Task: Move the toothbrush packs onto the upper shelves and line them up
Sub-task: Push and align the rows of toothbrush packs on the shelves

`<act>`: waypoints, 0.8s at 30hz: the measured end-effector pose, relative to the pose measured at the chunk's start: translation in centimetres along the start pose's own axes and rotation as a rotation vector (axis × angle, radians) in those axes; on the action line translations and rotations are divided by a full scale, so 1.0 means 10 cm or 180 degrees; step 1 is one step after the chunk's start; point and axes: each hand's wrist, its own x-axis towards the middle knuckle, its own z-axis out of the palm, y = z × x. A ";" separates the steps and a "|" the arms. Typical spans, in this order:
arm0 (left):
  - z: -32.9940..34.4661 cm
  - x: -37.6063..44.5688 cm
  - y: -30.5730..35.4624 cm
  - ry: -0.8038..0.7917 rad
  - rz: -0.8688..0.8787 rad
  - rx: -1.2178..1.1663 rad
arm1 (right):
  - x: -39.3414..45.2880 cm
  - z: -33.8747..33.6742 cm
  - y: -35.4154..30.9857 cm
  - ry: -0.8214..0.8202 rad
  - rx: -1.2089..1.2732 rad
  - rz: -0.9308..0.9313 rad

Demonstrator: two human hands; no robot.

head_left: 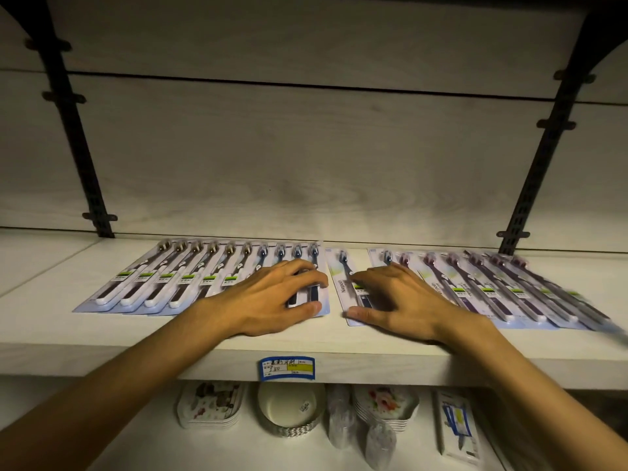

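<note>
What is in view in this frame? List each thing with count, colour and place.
toothbrush packs, left group: about ten, overlapping, pale blue cards, left on the shelf
single toothbrush pack: one, blue brush, in the gap between the groups
toothbrush packs, right group: about eight, overlapping, mostly purple brushes, right on the shelf
shelf: one, whitish wood
price label: one, blue and yellow, on the shelf's front edge
plates: several stacks, white patterned, shelf below
boxed item: one, white and blue, lower right
brackets: two, black, on the back wall
left hand: resting on the left group
right hand: resting on the single pack and right group
</note>
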 end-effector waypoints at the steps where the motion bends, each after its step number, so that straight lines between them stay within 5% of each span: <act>1: 0.00 0.00 0.00 -0.0002 0.0004 -0.0009 | 0.02 0.00 -0.02 -0.0036 -0.0011 0.0002; 12: -0.04 -0.01 0.03 -0.0052 -0.0069 -0.0018 | 0.04 -0.15 0.04 -0.0762 0.0630 0.0114; 24: -0.07 -0.01 0.07 -0.0217 -0.0134 0.0034 | 0.14 0.00 -0.07 -0.0371 0.0434 -0.0004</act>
